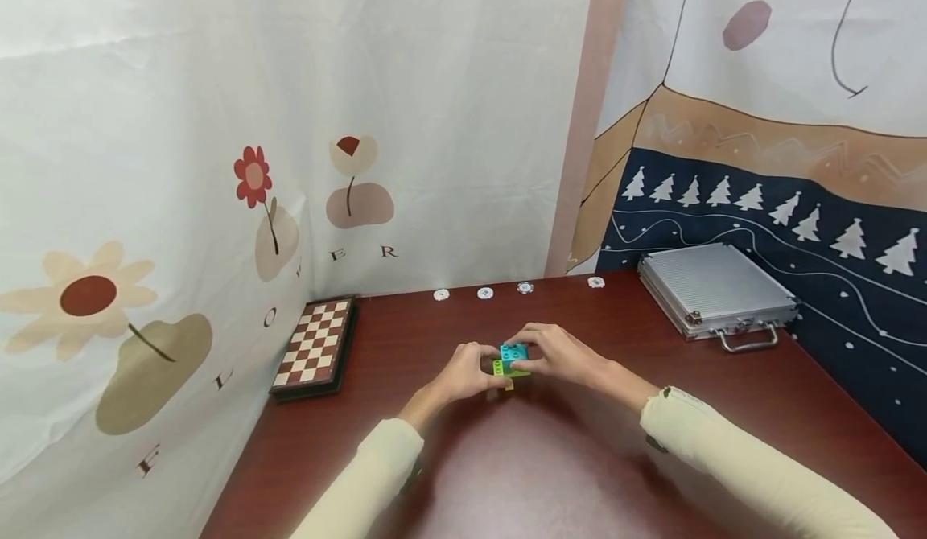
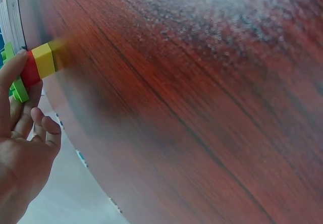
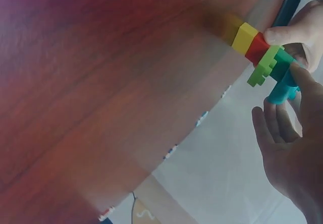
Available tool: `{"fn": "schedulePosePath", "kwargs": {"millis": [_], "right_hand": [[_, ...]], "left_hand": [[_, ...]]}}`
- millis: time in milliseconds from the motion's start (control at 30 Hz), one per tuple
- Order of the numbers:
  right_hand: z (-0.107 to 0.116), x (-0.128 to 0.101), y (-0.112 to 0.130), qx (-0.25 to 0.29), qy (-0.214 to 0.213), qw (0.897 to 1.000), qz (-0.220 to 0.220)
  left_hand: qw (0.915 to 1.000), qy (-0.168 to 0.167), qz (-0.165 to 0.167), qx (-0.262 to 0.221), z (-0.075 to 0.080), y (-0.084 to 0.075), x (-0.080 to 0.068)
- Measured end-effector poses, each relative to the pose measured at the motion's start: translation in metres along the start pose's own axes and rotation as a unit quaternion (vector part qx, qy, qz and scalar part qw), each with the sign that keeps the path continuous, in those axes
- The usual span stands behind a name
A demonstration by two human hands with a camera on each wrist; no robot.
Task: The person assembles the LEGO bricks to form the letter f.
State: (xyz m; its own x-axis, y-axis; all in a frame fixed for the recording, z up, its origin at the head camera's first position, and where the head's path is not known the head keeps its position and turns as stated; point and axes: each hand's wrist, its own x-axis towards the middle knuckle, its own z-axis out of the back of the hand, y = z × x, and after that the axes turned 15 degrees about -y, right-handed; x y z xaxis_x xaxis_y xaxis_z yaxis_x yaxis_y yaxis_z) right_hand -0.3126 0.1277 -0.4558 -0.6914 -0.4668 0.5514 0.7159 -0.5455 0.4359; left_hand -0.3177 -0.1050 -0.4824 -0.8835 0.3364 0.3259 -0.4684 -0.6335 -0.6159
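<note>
A stack of toy building bricks stands on the table between both hands. From the bottom it runs yellow brick (image 3: 245, 37), red brick (image 3: 257, 48), a wider lime-green brick (image 3: 262, 70), dark green brick (image 3: 281, 65) and blue brick (image 3: 282, 91) on top. My left hand (image 1: 463, 372) grips the stack low down, its thumb by the red and lime-green bricks in the left wrist view. From the other side my right hand (image 1: 561, 352) holds the blue brick between thumb and fingers. Its thumb partly covers the bricks in the head view.
A checkered board (image 1: 315, 346) lies at the table's left edge. Several round chips, one a white chip (image 1: 485, 293), line the back edge. A silver case (image 1: 717, 285) with a handle sits at the back right. Printed curtains stand behind and at the sides.
</note>
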Motion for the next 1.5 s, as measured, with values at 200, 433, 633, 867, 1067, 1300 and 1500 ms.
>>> {"fn": "schedulePosePath", "kwargs": {"millis": [200, 433, 633, 867, 1067, 1300, 1500], "right_hand": [[0.0, -0.009, -0.004, -0.005, -0.012, 1.0, 0.008], [0.001, -0.019, -0.012, 0.037, -0.012, 0.999, -0.024], [0.004, -0.014, -0.023, 0.118, -0.031, 0.99, -0.072], [0.002, -0.008, -0.04, 0.107, -0.059, 0.988, -0.092], [-0.002, -0.003, -0.05, 0.088, -0.055, 0.986, -0.132], [-0.006, -0.001, -0.058, 0.084, -0.016, 0.982, -0.167], [-0.01, -0.001, -0.063, 0.085, 0.001, 0.977, -0.198]], "left_hand": [[0.9999, 0.002, -0.007, -0.012, -0.002, -0.003, 0.001], [1.0, 0.0, -0.004, -0.009, -0.007, -0.008, 0.005], [0.9984, -0.015, 0.015, -0.052, -0.014, -0.009, 0.01], [0.9973, -0.03, 0.025, -0.063, -0.02, -0.009, 0.02], [0.996, -0.045, 0.054, -0.055, -0.023, -0.006, 0.028], [0.9934, -0.05, 0.09, -0.051, -0.03, -0.003, 0.035], [0.9929, -0.055, 0.095, -0.046, -0.032, -0.002, 0.036]]}}
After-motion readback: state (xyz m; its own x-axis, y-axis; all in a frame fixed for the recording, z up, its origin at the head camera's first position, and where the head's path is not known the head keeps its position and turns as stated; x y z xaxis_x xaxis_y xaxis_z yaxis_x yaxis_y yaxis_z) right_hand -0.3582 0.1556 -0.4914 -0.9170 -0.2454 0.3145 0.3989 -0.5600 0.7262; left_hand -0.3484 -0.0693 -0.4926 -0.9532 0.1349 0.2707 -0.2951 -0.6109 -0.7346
